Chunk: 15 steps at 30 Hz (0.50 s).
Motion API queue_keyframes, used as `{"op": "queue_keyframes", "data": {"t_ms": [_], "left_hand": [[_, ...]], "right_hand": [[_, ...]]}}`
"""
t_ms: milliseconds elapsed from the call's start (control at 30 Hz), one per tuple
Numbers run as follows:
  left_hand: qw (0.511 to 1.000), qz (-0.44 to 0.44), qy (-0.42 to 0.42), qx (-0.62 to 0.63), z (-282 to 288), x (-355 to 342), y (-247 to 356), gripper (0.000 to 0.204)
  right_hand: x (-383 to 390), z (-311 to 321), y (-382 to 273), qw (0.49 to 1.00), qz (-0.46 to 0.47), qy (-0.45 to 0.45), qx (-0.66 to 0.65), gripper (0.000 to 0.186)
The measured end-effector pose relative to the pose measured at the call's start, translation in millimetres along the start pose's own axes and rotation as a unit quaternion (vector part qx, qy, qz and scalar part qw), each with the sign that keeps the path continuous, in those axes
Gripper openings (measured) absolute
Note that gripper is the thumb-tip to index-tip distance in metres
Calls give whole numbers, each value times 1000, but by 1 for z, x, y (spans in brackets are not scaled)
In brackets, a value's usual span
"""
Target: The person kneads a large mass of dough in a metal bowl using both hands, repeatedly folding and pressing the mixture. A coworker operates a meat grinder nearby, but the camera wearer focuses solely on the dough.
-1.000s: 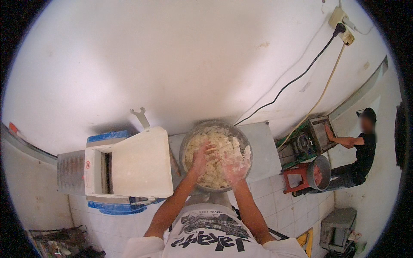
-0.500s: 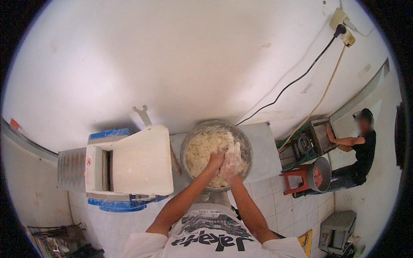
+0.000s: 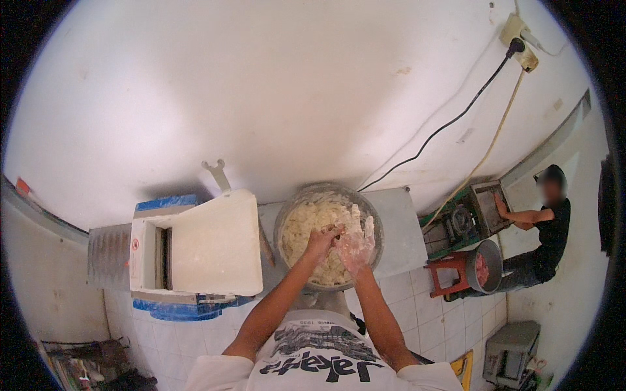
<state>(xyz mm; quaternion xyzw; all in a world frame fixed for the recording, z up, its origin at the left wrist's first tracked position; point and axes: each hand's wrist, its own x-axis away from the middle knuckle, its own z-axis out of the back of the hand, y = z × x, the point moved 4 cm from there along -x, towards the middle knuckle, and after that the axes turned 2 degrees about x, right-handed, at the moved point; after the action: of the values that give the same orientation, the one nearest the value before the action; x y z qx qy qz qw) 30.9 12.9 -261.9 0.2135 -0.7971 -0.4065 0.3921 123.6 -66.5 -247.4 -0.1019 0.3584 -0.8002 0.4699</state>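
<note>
A large round metal bowl holds pale, crumbly dough that looks floury. Over it, my right hand is coated in white dough, its fingers stretched out and apart. My left hand has its fingers curled in against the thumb side of the right hand, where the two meet. What lies between those curled fingers is too small to make out. Less dough shows on the left hand than on the right.
A white and blue machine with a broad tray stands left of the bowl on a grey table. At the right, a person works by a pot on a red stool. A black cable runs along the wall.
My hands have lifted and drawn slightly apart over the bowl. The right hand's fingers have spread wider, and the left has shifted a little left, still meeting the right at its thumb side.
</note>
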Motion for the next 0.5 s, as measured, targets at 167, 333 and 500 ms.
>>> {"op": "queue_keyframes", "data": {"t_ms": [167,333,500], "left_hand": [[999,-22,14,-19,17,-17,-2,34],[998,-18,9,54,12,-21,-5,35],[999,-35,20,-16,8,-39,-20,30]], "right_hand": [[-3,-11,-10,512,-164,-93,-838,56],[7,-6,-5,439,-171,-104,-876,57],[9,5,-11,432,-169,-121,-878,62]]}}
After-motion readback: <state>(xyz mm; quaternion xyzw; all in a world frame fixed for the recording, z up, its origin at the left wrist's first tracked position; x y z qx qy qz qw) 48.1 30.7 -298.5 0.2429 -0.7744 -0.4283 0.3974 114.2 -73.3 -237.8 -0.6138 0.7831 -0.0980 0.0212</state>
